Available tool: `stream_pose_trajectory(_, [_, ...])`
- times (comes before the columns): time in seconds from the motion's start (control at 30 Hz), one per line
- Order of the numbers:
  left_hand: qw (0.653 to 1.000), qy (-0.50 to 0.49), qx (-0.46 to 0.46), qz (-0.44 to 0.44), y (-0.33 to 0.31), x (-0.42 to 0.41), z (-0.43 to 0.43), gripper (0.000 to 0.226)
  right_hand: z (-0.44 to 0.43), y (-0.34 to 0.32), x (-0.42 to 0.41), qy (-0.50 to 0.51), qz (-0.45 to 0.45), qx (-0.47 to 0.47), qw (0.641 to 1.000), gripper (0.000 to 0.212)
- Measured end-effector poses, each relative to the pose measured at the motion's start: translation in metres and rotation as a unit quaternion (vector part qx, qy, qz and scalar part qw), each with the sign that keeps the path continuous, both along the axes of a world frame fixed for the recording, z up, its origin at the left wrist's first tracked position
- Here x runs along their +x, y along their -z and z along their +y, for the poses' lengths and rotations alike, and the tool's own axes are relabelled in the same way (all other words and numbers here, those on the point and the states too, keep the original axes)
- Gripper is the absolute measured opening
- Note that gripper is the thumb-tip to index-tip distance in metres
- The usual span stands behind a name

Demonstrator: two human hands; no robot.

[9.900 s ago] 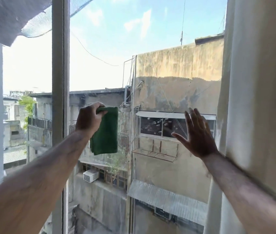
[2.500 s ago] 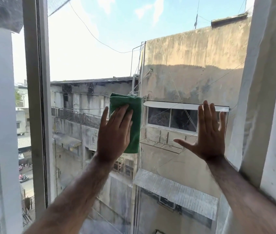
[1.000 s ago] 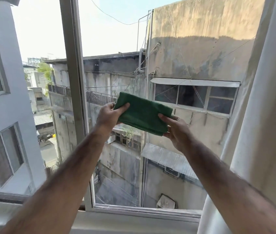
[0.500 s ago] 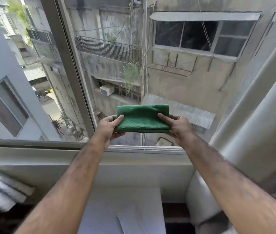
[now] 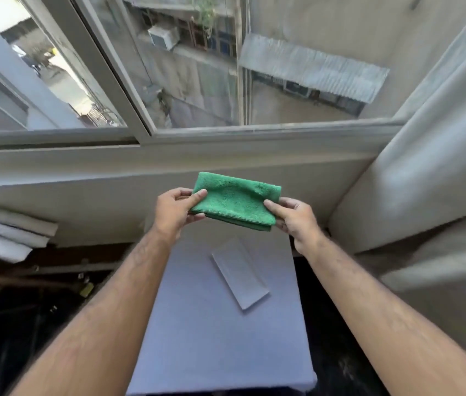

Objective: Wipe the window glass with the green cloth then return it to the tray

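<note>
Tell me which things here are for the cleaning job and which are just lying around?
For the job:
- green cloth, folded, held by the left hand and right hand
- window glass
- tray, on the table, nothing in it

Just there:
- table
- curtain
- rolled pale sheets at left

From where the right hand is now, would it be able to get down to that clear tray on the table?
Probably yes. The tray lies bare on the table just below the right hand, nothing between them. That hand and the left hand both pinch the folded green cloth.
</note>
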State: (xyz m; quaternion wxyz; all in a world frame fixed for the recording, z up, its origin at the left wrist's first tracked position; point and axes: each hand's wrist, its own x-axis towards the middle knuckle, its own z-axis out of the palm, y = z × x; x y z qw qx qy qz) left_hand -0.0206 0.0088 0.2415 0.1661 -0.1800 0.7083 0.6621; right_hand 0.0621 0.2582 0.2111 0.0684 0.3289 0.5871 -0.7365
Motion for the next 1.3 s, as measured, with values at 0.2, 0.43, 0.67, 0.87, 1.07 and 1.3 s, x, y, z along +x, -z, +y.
stream_pose_trajectory(0.2, [0.996,0.051,-0.059,-0.05,0.118,0.014,-0.006,0.014,-0.017,0.116,0.051,-0.012,-0.08,-0.019,0.997,0.011])
stream_pose_trajectory(0.43, [0.968,0.139,-0.184,-0.101,0.243,0.027,-0.006,0.037,-0.048,0.228,0.103,0.004,-0.2,-0.052,0.978,0.016])
stream_pose_trajectory(0.67, [0.919,0.241,-0.306,-0.058,0.315,0.036,0.004,0.034,-0.069,0.296,0.128,0.0,-0.308,-0.027,0.951,0.026])
stream_pose_trajectory(0.87, [0.884,0.277,-0.377,0.001,0.342,0.039,0.017,0.031,-0.072,0.313,0.119,-0.005,-0.334,0.023,0.942,0.024])
stream_pose_trajectory(1.07, [0.794,0.364,-0.481,0.078,0.337,0.042,0.017,0.038,-0.062,0.307,0.101,-0.239,-0.362,0.329,0.839,0.047])
stream_pose_trajectory(1.3, [0.736,0.409,-0.512,0.171,0.289,0.045,0.017,0.064,-0.025,0.251,0.063,-0.368,-0.113,0.549,0.742,0.042])
